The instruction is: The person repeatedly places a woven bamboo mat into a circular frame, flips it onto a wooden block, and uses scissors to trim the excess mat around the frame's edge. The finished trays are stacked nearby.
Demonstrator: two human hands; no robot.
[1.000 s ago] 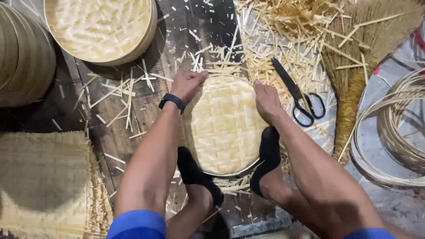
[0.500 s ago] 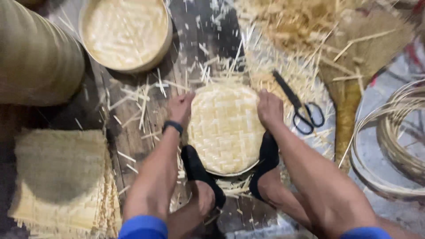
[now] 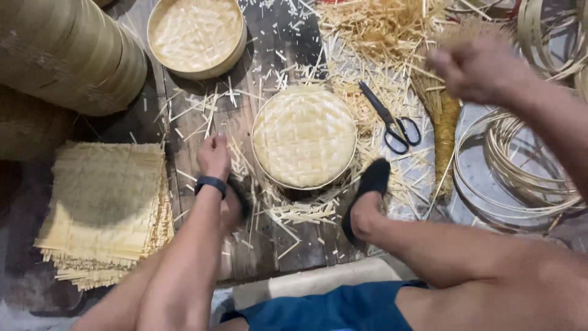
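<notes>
Resting knuckles-down on the plank floor [image 3: 269,245], the left hand [image 3: 214,156] is curled closed among pale bamboo splinters [image 3: 202,116], just left of the round woven bamboo lid [image 3: 304,136]. Raised and blurred at far right, the right hand [image 3: 478,68] looks loosely closed above black-handled scissors [image 3: 392,122].
</notes>
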